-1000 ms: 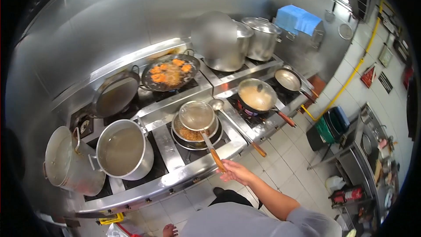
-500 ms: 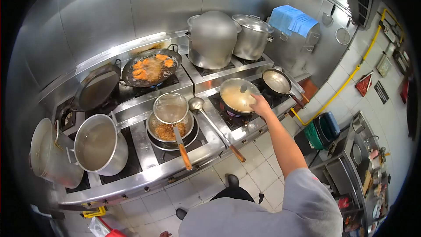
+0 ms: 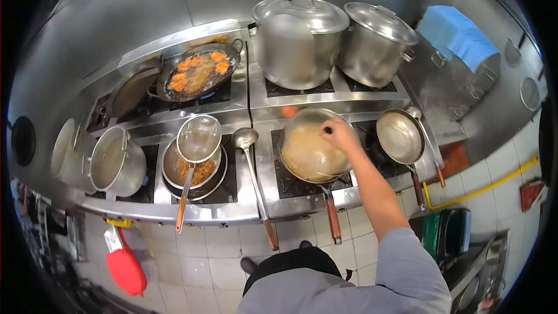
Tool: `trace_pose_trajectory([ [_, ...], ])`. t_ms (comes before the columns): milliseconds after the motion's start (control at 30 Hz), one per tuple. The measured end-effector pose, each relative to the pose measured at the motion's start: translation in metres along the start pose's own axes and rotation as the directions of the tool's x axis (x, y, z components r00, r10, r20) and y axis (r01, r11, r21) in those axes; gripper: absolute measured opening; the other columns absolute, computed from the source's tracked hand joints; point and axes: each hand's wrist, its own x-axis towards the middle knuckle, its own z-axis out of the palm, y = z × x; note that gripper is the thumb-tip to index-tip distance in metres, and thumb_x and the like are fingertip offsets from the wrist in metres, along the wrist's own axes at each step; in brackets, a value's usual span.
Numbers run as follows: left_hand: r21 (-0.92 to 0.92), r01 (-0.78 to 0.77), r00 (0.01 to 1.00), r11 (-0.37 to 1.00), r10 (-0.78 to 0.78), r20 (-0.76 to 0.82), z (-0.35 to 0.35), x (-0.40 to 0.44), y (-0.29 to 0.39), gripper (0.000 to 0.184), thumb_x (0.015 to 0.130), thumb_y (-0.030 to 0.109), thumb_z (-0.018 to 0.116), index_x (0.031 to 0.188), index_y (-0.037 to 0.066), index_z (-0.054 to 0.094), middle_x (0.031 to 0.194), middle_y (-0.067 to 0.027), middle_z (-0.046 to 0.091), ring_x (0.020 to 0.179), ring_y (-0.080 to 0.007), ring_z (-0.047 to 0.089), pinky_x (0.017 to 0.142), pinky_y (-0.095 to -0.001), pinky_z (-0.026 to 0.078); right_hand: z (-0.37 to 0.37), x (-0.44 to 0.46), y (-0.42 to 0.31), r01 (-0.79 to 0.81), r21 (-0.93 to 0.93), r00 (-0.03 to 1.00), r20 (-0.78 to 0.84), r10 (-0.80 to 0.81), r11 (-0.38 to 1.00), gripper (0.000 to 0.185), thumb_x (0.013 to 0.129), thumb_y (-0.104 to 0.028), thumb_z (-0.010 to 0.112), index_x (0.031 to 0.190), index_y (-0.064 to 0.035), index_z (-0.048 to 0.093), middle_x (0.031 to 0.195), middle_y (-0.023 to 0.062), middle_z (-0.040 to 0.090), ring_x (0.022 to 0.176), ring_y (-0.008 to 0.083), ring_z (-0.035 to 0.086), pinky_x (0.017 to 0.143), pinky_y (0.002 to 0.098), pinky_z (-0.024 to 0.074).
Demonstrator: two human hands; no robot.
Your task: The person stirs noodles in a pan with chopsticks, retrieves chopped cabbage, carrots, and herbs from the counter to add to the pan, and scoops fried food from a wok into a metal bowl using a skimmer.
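My right hand [image 3: 342, 136] reaches over the stove with its fingers closed around the dark knob of a glass lid [image 3: 308, 148]. The lid lies over a frying pan with pale, cloudy contents; whether it rests fully on the rim I cannot tell. The pan's wooden handle [image 3: 332, 221] points toward me. To the right sits another frying pan [image 3: 400, 136]. A long ladle [image 3: 246, 138] lies on the steel strip to the left. My left hand is out of view.
Orange pieces fry in a wok [image 3: 197, 72] at the back left. Large lidded stockpots [image 3: 378, 46] stand behind. A strainer [image 3: 199, 138] rests over a bowl. Open pots [image 3: 118, 163] stand at the left. Blue cloth [image 3: 456, 35] hangs at the right.
My right hand has moved from the lid's near edge to its knob and grips it. The view has shifted, so the pan's handle now shows.
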Motion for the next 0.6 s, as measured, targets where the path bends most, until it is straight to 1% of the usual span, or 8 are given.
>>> trace_pose_trajectory([
  [133, -0.055, 0.007, 1.000, 0.998, -0.007, -0.004, 0.037, -0.030, -0.019, 0.030, 0.091, 0.017, 0.049, 0.116, 0.000, 0.053, 0.108, -0.0185, 0.060, 0.097, -0.0311, 0.059, 0.075, -0.0395, 0.053, -0.063, 0.002, 0.071, -0.024, 0.147, 0.966, -0.250, 0.060, 0.989, 0.016, 0.071, -0.018, 0.069, 0.082, -0.0066, 0.067, 0.084, 0.0142, 0.063, 0.083, 0.0295, 0.059, 0.076, 0.0362, 0.0461],
  [200, -0.226, 0.136, 0.991, 0.964, -0.130, 0.043, 0.038, -0.013, -0.027, 0.029, 0.089, 0.032, 0.055, 0.109, 0.013, 0.049, 0.087, -0.0072, 0.061, 0.074, -0.0230, 0.056, 0.055, -0.0391, 0.045, -0.089, 0.002, 0.130, -0.121, 0.167, 0.954, -0.252, 0.161, 0.979, 0.017, 0.071, -0.019, 0.070, 0.081, -0.0060, 0.067, 0.083, 0.0148, 0.063, 0.084, 0.0299, 0.059, 0.076, 0.0363, 0.0461],
  [233, -0.244, 0.145, 0.989, 0.959, -0.141, 0.036, 0.049, -0.022, -0.037, 0.029, 0.089, 0.032, 0.055, 0.109, 0.013, 0.049, 0.087, -0.0072, 0.061, 0.074, -0.0230, 0.056, 0.055, -0.0391, 0.045, -0.105, -0.004, 0.149, -0.168, 0.109, 0.948, -0.253, 0.191, 0.980, 0.018, 0.071, -0.020, 0.070, 0.081, -0.0059, 0.067, 0.083, 0.0152, 0.063, 0.085, 0.0305, 0.059, 0.077, 0.0371, 0.0462],
  [400, -0.034, 0.046, 0.996, 0.998, -0.049, -0.070, 0.105, -0.062, -0.050, 0.025, 0.089, 0.025, 0.053, 0.108, 0.009, 0.051, 0.094, -0.0079, 0.059, 0.079, -0.0246, 0.058, 0.058, -0.0408, 0.048, -0.143, -0.031, 0.225, -0.405, -0.104, 0.893, -0.256, 0.369, 0.908, 0.020, 0.069, -0.021, 0.071, 0.082, -0.0066, 0.067, 0.087, 0.0172, 0.063, 0.088, 0.0341, 0.059, 0.079, 0.0410, 0.0468],
  [433, 0.331, -0.250, 0.966, 0.910, 0.213, 0.146, 0.095, -0.048, -0.070, 0.024, 0.089, 0.022, 0.053, 0.108, 0.009, 0.052, 0.094, -0.0079, 0.059, 0.077, -0.0238, 0.058, 0.057, -0.0398, 0.048, -0.139, -0.037, 0.243, -0.494, -0.133, 0.861, -0.210, 0.463, 0.859, 0.021, 0.069, -0.021, 0.071, 0.084, -0.0071, 0.067, 0.088, 0.0176, 0.062, 0.089, 0.0350, 0.059, 0.079, 0.0420, 0.0469],
  [467, 0.697, -0.581, 0.794, 0.419, 0.481, 0.372, 0.083, -0.028, -0.095, 0.023, 0.088, 0.019, 0.053, 0.108, 0.009, 0.053, 0.093, -0.0080, 0.059, 0.076, -0.0230, 0.058, 0.057, -0.0388, 0.048, -0.132, -0.045, 0.255, -0.499, -0.135, 0.859, -0.210, 0.467, 0.856, 0.021, 0.069, -0.021, 0.071, 0.084, -0.0071, 0.067, 0.088, 0.0176, 0.062, 0.089, 0.0350, 0.059, 0.079, 0.0420, 0.0469],
  [500, 0.749, -0.661, 0.544, -0.050, 0.656, 0.524, 0.074, -0.013, -0.116, 0.023, 0.087, 0.017, 0.053, 0.109, 0.009, 0.054, 0.092, -0.0081, 0.060, 0.075, -0.0222, 0.058, 0.056, -0.0379, 0.048, -0.126, -0.052, 0.268, -0.463, -0.227, 0.880, -0.234, 0.413, 0.857, 0.021, 0.068, -0.020, 0.071, 0.084, -0.0069, 0.067, 0.087, 0.0165, 0.062, 0.087, 0.0332, 0.060, 0.078, 0.0406, 0.0476],
  [600, 0.736, -0.676, 0.558, -0.016, 0.642, 0.526, 0.072, -0.021, -0.130, 0.021, 0.086, 0.011, 0.052, 0.106, 0.008, 0.055, 0.086, -0.0080, 0.060, 0.073, -0.0221, 0.059, 0.055, -0.0373, 0.048, -0.135, -0.062, 0.273, -0.482, -0.300, 0.865, -0.314, 0.392, 0.823, 0.023, 0.067, -0.020, 0.071, 0.086, -0.0079, 0.067, 0.090, 0.0161, 0.060, 0.087, 0.0320, 0.060, 0.079, 0.0401, 0.0481],
])
